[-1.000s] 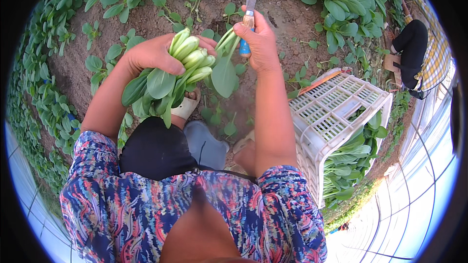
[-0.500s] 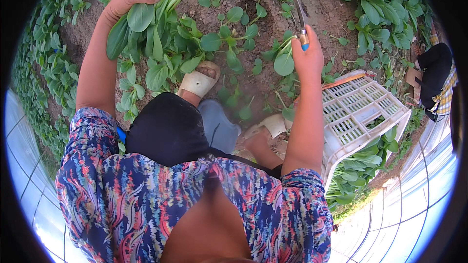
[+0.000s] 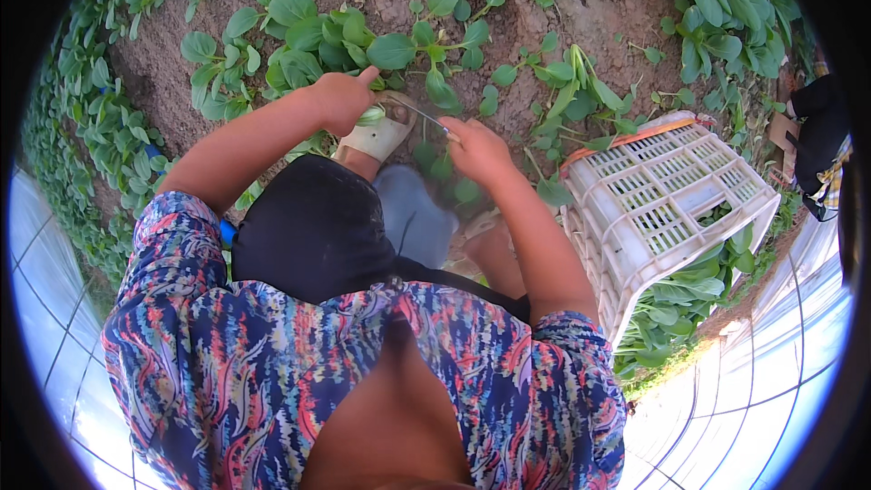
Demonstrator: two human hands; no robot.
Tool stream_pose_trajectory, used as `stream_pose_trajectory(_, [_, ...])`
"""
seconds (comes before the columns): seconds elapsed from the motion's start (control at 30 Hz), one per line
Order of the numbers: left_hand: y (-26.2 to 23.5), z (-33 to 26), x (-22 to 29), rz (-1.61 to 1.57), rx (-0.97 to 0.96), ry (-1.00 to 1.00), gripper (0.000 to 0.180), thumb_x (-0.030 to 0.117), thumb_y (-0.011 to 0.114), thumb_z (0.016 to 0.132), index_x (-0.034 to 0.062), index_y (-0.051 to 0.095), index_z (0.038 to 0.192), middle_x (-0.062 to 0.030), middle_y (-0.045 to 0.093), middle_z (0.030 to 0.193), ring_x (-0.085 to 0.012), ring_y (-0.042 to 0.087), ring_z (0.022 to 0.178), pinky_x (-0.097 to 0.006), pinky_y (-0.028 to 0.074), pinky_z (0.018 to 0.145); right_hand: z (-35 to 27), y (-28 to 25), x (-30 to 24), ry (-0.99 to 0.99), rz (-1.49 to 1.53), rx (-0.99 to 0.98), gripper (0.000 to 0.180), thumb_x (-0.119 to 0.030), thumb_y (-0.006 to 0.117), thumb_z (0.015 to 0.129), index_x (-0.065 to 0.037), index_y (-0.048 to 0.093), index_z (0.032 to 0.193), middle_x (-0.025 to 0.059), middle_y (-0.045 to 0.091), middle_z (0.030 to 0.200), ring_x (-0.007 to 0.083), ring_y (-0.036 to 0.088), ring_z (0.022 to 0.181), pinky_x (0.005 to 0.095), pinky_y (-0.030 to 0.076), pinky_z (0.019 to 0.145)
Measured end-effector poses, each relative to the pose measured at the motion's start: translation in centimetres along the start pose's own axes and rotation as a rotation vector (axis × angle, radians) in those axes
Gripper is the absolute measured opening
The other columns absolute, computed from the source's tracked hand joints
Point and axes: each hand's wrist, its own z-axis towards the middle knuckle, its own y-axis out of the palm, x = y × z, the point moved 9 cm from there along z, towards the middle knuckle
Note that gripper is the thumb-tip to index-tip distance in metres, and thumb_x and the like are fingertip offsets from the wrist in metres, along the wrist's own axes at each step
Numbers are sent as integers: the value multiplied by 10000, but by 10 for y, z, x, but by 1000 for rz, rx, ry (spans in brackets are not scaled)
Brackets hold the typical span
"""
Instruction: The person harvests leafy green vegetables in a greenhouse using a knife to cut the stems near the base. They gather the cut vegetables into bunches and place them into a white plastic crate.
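Down at the soil, I see the leafy green plant [image 3: 370, 116] low in the bed, just in front of a pale sandal [image 3: 381, 136], its stem base pale under the left hand [image 3: 340, 98]. That hand's grip is curled shut around the plant's base, knuckles up, forearm coming in from the lower left. My right hand [image 3: 476, 150] sits just beside it, fingers pinched on the handle of a thin knife [image 3: 419, 114] whose blade runs leftward toward the plant and nearly meets the left hand. Between the two forearms lie a dark trouser knee [image 3: 313, 227] and the sandalled foot, which hide the ground directly beneath the hands. Around the plant, more young greens [image 3: 308, 36] crowd the brown soil [image 3: 599, 0], some leaves overlapping the blade's path. To the right, close to the right forearm, a white slatted plastic crate [image 3: 667, 209] stands tilted among taller greens. At the far right edge another person [image 3: 817, 154] crouches, well apart.
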Motion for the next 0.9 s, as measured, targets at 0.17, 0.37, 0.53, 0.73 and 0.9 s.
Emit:
stream_pose_trajectory(0.17, [16,6,-24,78,28,-84,377,94,646,596,48,602,968,-190,343,1323,-281,621,824,-375,508,643,20,4,-10,-41,-156,-6,338,-173,480,796,-214,570,1120,149,548,862,326,564,837,419,459,705])
stream_pose_trajectory(0.37, [4,17,-37,58,78,-21,444,100,672,560,-23,546,967,-190,407,1224,-325,603,802,-386,501,683,51,10,-16,-134,-280,5,301,-142,500,785,-233,611,1049,140,559,885,311,582,842,415,474,696])
stream_pose_trajectory(0.53, [-7,33,-49,45,94,4,348,92,628,596,-4,583,928,-180,505,1080,-319,582,886,-394,500,719,69,4,-33,-232,-446,-6,255,-171,530,775,-244,643,991,115,564,907,273,571,893,379,459,727])
stream_pose_trajectory(0.73, [-8,41,-54,20,55,4,344,99,628,597,23,604,932,-197,498,1115,-327,576,907,-395,493,743,77,1,-41,-319,-571,36,221,-205,531,780,-254,656,955,80,569,896,248,569,898,357,447,731])
stream_pose_trajectory(0.9, [-6,46,-59,-19,31,2,384,86,626,591,29,582,968,-194,500,1097,-343,566,901,-392,480,766,91,6,-37,-312,-600,-85,209,-218,532,785,-255,653,952,78,581,915,246,572,910,363,458,733])
